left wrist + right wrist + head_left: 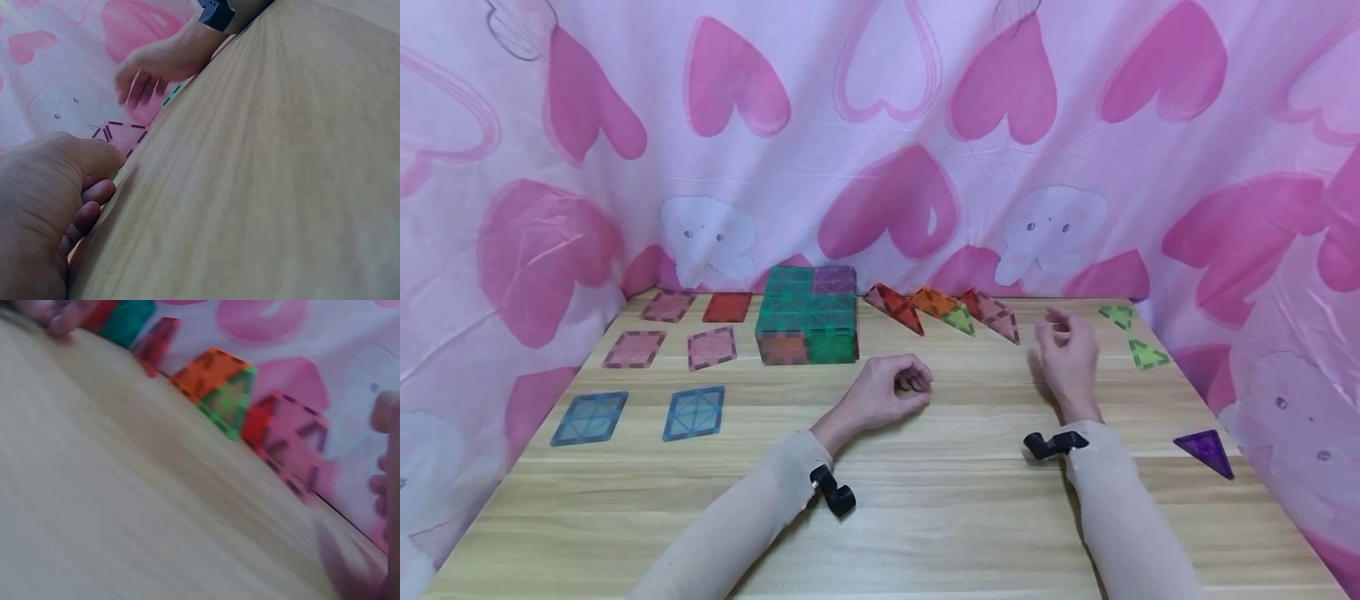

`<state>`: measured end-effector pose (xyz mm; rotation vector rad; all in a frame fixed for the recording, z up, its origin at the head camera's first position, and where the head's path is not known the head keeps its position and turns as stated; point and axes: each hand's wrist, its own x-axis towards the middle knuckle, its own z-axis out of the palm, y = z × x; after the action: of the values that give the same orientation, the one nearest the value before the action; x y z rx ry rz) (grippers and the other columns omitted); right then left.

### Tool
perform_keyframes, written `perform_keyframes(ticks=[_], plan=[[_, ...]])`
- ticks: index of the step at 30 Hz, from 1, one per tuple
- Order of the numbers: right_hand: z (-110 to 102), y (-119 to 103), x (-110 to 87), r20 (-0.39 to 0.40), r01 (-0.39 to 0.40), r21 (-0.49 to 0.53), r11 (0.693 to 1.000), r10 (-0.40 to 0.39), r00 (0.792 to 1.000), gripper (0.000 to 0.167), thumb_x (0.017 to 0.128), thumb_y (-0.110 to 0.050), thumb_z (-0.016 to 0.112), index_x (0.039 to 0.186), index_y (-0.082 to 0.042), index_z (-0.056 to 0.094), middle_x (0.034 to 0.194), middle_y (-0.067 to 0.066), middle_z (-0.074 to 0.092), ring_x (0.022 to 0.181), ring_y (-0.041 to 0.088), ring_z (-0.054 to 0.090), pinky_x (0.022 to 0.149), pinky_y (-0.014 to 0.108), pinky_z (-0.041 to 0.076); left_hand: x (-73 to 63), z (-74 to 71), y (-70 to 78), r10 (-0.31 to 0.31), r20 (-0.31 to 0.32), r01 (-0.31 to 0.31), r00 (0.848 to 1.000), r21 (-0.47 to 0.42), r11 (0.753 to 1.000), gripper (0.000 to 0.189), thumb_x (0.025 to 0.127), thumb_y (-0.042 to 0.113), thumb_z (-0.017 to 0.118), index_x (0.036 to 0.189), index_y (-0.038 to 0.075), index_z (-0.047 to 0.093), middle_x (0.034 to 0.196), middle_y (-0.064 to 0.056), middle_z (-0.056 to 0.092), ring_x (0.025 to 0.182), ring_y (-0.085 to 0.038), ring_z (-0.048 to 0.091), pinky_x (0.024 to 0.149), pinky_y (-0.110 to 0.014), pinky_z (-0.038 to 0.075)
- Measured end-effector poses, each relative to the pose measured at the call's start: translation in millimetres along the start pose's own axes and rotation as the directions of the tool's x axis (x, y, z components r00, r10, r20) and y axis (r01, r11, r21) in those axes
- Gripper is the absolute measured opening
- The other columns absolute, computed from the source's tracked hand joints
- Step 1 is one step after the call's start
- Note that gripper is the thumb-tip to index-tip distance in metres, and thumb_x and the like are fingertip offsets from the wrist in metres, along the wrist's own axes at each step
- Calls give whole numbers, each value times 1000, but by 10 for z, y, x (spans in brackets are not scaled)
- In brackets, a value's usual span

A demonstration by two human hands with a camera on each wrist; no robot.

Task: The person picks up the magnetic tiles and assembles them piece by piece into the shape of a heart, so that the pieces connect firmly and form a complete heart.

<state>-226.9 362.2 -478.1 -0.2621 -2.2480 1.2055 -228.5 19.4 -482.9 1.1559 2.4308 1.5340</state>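
At the wooden table (925, 525), the left hand (883, 390) and the right hand (1067, 357) both have loosely bent fingers, relaxed around a small gap. I cannot tell whether either hand touches the wood. Pink triangles (998, 317) at the end of the back row slant from back left to front right, with a sharp tip pointing toward the near side. They lie just left of the right hand. The big green box (790, 305) is wider than it is tall, its front facing the person; it sits past the left hand and to its left. Between box and pink triangles are red triangles (901, 308) and orange triangles (931, 302). Right of the right hand lie green triangles (1147, 355) and, nearer, a purple triangle (1210, 454). Far left are two blue squares (693, 413). Wood stripes run side to side. Behind hangs a pink cloth (805, 50) with hearts.
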Motion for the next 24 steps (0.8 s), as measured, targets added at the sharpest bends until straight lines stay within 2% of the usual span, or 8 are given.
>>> perform_keyframes(ticks=[2,5,9,11,14,16,20,24], plan=[[-132,62,2,-85,-34,-23,999,32,996,43,108,-22,64,148,-8,66,139,15,66,121,28,62,103,36,49,3,4,-4,-2,-1,2,1000,-1,1000,20,95,6,88,113,8,78,101,2,80,90,-5,74,84,-25,64],[-354,172,3,-185,-112,-104,988,91,978,49,104,-19,60,152,-8,64,146,16,61,134,31,56,114,43,45,4,8,-8,-3,-2,3,1000,-2,1000,21,95,6,88,113,7,78,101,2,80,89,-5,74,84,-25,64],[-642,317,-17,-232,-186,-264,946,125,965,57,100,-15,54,155,1,58,155,28,54,148,46,42,126,58,31,1,1,-6,-7,-1,7,1000,-1,1000,20,95,6,88,113,6,78,101,2,80,89,-5,73,84,-25,64],[-764,372,-46,-217,-196,-350,916,124,968,58,99,-14,53,153,8,57,154,36,51,148,54,37,125,65,26,1,0,2,-6,0,6,1000,-2,1000,20,95,6,88,113,6,78,101,1,80,89,-6,74,84,-25,64],[-876,409,-112,-152,-193,-450,872,138,979,56,99,-15,51,144,18,56,149,44,48,141,62,37,121,73,25,6,-5,7,1,-1,-1,1000,-3,1000,21,94,5,88,112,6,78,101,0,80,89,-6,74,84,-25,64],[-910,404,-158,-106,-162,-486,859,127,986,54,99,-15,50,137,23,56,145,46,48,139,65,37,119,76,25,10,-10,9,6,-3,-6,1000,-3,1000,21,94,4,88,112,6,78,101,-1,80,89,-7,74,83,-25,64],[-916,359,-240,-47,-92,-497,863,79,996,50,100,-14,50,129,26,60,140,47,49,141,64,37,121,76,24,13,-11,4,7,-3,-7,1000,-4,1000,21,94,4,88,112,6,79,101,-1,80,89,-7,74,83,-25,64],[-864,282,-326,-33,-22,-467,884,7,999,41,100,-8,53,124,23,66,129,44,55,132,62,46,116,70,34,7,-10,9,3,0,-3,1000,-8,1000,21,93,4,88,112,5,79,102,-2,80,89,-8,74,84,-26,64]])
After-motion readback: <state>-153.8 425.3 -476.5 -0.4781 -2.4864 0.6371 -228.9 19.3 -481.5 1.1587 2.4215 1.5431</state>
